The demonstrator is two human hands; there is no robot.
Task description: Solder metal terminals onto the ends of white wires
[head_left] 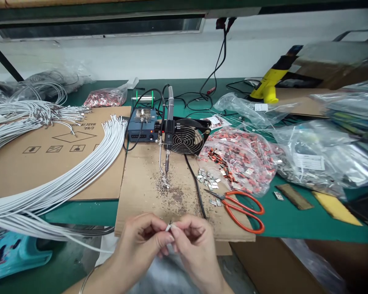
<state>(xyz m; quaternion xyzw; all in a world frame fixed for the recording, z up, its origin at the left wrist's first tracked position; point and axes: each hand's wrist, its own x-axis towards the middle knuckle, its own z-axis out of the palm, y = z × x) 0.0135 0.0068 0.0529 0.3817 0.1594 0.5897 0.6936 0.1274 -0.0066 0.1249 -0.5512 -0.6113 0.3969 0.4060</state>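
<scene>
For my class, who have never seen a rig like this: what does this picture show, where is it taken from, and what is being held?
This view comes from a camera worn on a person's head, looking down at their own bare hands. The left hand and right hand together pinch the end of a white cable. Ahead, on a green bench mat, stand a soldering station and a round fan. Nearby lie a bundle of white cables on a cardboard sheet, orange-handled scissors, and a plastic bag of small red-and-metal parts.
</scene>
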